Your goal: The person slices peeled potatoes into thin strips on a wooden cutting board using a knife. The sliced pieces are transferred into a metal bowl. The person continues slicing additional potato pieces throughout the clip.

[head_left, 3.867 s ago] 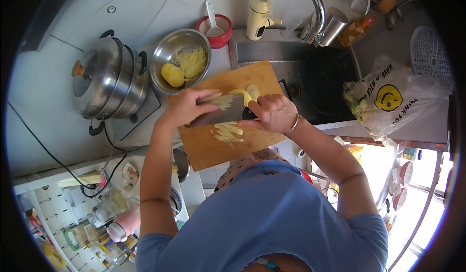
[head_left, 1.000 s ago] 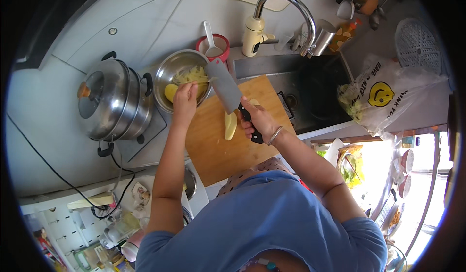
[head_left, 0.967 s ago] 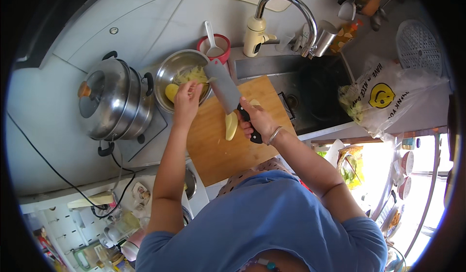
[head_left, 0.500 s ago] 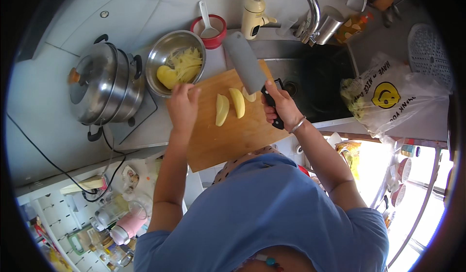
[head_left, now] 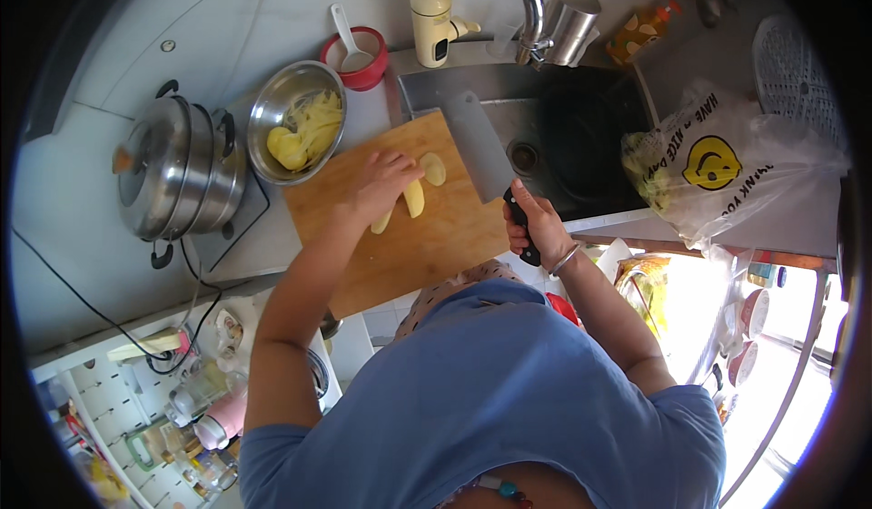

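Observation:
My left hand [head_left: 381,182] has its fingers curled over pale yellow potato wedges [head_left: 414,202] on the wooden cutting board [head_left: 327,237], closed at the top end of one. A flat oval slice [head_left: 434,169] lies just right of those fingers. My right hand [head_left: 538,227] is wrapped round the black handle of a cleaver [head_left: 481,146], whose wide blade is held out over the board's right edge and the sink. At the board's upper left stands a steel bowl [head_left: 262,109] with yellow shreds [head_left: 318,118] and a whole peeled potato [head_left: 287,148].
A lidded steamer pot [head_left: 186,187] stands left with black cords nearby. Behind are a red bowl [head_left: 368,75] with a white scoop and a cream faucet [head_left: 429,19]. The sink [head_left: 590,173] is right, beside a plastic bag [head_left: 736,182]. A crowded shelf [head_left: 191,418] is lower left.
The strips seen on the board earliest are gone from it. My left hand has moved from the bowl onto the wedges. The cleaver has swung right, away from the bowl.

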Motion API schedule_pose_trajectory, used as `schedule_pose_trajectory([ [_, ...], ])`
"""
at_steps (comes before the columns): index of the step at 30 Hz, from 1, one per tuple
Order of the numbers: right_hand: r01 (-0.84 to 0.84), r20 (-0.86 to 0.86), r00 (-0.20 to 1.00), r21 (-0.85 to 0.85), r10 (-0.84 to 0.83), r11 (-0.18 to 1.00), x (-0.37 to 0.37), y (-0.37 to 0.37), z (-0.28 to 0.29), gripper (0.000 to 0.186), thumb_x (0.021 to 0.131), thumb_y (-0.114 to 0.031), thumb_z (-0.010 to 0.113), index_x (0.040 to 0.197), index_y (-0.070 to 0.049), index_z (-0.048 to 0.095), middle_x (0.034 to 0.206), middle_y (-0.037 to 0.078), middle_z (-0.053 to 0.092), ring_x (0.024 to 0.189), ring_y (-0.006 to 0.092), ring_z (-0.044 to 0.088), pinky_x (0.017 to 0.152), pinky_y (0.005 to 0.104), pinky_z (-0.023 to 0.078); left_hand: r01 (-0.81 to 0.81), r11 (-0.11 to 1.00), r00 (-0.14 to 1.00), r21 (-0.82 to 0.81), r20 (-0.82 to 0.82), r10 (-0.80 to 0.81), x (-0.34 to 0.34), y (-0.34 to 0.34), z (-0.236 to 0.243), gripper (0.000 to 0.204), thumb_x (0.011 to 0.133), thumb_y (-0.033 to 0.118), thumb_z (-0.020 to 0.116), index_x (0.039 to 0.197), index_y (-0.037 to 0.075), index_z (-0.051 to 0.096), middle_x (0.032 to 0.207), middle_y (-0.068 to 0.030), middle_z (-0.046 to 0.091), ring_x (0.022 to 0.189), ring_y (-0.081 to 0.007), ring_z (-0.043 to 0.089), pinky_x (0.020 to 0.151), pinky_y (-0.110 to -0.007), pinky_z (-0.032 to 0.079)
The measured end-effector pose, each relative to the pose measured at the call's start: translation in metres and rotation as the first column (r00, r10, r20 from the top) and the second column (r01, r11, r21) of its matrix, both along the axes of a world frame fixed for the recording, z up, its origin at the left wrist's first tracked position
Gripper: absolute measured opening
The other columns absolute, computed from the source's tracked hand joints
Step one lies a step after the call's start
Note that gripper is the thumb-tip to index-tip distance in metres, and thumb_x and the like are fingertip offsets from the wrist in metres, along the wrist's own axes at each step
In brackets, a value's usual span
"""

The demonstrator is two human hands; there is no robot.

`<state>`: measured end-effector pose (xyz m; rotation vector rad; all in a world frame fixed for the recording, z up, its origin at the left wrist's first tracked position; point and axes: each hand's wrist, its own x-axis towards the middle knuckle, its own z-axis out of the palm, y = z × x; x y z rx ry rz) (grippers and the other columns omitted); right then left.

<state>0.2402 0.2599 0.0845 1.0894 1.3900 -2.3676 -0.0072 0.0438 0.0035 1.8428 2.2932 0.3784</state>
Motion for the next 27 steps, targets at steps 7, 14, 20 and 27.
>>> schedule_pose_trajectory([
  [7,-0.015,0.03,0.999,0.036,0.014,0.999,0.014,0.011,-0.011,0.061,0.104,-0.067,0.054,0.087,-0.008,0.053,0.061,-0.001,0.043,0.047,0.0095,0.039,0.045,0.0271,0.037,-0.132,0.988,0.968,-0.076,0.206,0.145,0.012,-0.005,0.035,0.042,0.09,0.009,0.075,0.13,0.009,0.061,0.125,-0.012,0.067,0.119,-0.035,0.062,0.1,-0.046,0.048],
  [14,-0.346,0.039,0.938,0.087,0.344,0.934,0.009,-0.01,-0.03,0.06,0.106,-0.063,0.055,0.088,-0.006,0.058,0.062,0.0,0.047,0.049,0.0099,0.043,0.047,0.0281,0.038,-0.686,0.643,0.727,0.34,0.283,0.626,0.059,-0.105,0.031,0.041,0.088,0.003,0.076,0.125,0.005,0.06,0.122,-0.0176,0.064,0.114,-0.0408,0.063,0.094,-0.048,0.053],
  [20,-0.728,0.17,0.663,0.375,0.729,0.574,-0.011,-0.056,-0.047,0.063,0.105,-0.06,0.052,0.102,0.0,0.07,0.074,0.013,0.067,0.067,0.0249,0.066,0.065,0.0398,0.052,-0.798,0.37,0.514,0.477,0.216,0.83,0.11,-0.151,-0.014,0.048,0.077,-0.004,0.077,0.121,0.004,0.059,0.12,-0.0209,0.061,0.114,-0.0425,0.061,0.099,-0.048,0.051],
  [27,-0.631,0.275,0.727,0.628,0.629,0.455,-0.005,-0.047,-0.045,0.059,0.105,-0.057,0.052,0.109,-0.001,0.071,0.091,0.025,0.074,0.094,0.0444,0.072,0.085,0.0508,0.055,-0.834,0.415,0.516,0.364,0.245,0.821,0.156,-0.098,-0.035,0.051,0.077,0.0,0.081,0.123,0.005,0.059,0.125,-0.0208,0.058,0.116,-0.0405,0.06,0.101,-0.046,0.051],
])
